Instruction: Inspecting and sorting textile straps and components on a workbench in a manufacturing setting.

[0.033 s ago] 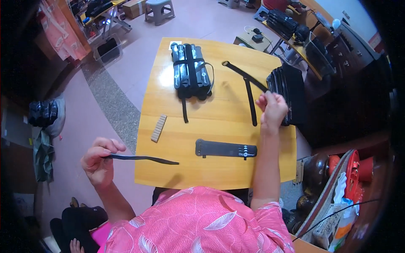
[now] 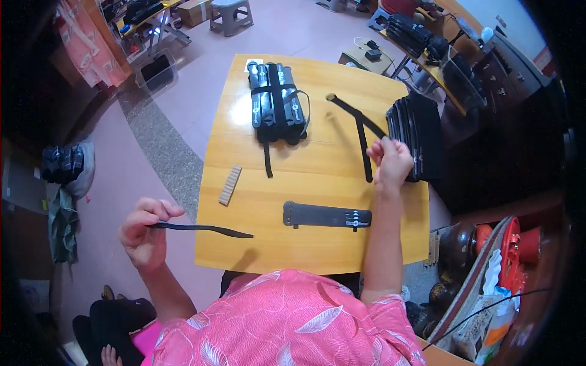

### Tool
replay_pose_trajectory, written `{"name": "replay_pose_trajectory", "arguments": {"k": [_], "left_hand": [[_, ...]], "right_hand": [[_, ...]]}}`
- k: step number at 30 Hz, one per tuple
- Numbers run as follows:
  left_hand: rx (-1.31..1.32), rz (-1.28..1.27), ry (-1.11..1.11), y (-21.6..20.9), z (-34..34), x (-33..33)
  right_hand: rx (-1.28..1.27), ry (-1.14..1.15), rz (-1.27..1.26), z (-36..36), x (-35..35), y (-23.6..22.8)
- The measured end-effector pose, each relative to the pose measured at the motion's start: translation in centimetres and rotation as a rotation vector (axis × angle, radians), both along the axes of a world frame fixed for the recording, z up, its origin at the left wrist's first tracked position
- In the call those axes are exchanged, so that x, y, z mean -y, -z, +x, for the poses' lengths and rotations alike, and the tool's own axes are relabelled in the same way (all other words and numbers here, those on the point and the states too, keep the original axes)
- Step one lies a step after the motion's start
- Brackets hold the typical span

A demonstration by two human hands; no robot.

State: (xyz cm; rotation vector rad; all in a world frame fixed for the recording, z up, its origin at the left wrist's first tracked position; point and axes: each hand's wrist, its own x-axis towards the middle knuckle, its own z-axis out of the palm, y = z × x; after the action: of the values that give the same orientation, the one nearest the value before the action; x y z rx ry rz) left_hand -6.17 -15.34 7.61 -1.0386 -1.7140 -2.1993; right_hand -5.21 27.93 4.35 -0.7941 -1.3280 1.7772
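Note:
At the table's left edge, my left hand (image 2: 143, 235) pinches one end of a black strap (image 2: 210, 229), whose free end hangs level over the near part of the table. On the right, my right hand (image 2: 390, 163) grips another black strap (image 2: 353, 112), held up with its tip pointing far left. Below that strap, a further black strip (image 2: 364, 149) reaches down toward the near side; whether it joins the held one I cannot tell. Between my forearms lies a flat dark grey panel (image 2: 320, 215) with white print and small tabs.
A strapped bundle of black-and-grey panels (image 2: 264, 104) sits at the far left of the wooden table (image 2: 293, 174), a strap tail hanging from it. A ridged tan strip (image 2: 230, 185) lies left. Black folded panels (image 2: 425, 137) are stacked at the right edge. A seated person's legs (image 2: 113, 323) show lower left.
My right hand has shifted slightly left and toward me, and its strap's tip has dipped nearer and turned. The left hand has barely moved; its strap's free end is slightly further left.

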Motion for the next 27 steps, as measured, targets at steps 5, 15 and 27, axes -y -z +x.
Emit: {"name": "replay_pose_trajectory", "arguments": {"k": [5, 15, 27], "left_hand": [[0.442, 0.341, 0.032, 0.6, 0.2, -2.0], [0.688, 0.124, 0.105, 2.7, 1.5, -7.9], [0.816, 0.129, 0.471, 3.2, 3.9, -11.3]], "right_hand": [[0.052, -0.041, -0.16, 2.2, 2.5, 3.5], [0.38, -0.286, -0.072, 5.2, 5.5, 3.7], [0.316, -0.915, 0.553, 8.4, 13.1, -3.1]]}}
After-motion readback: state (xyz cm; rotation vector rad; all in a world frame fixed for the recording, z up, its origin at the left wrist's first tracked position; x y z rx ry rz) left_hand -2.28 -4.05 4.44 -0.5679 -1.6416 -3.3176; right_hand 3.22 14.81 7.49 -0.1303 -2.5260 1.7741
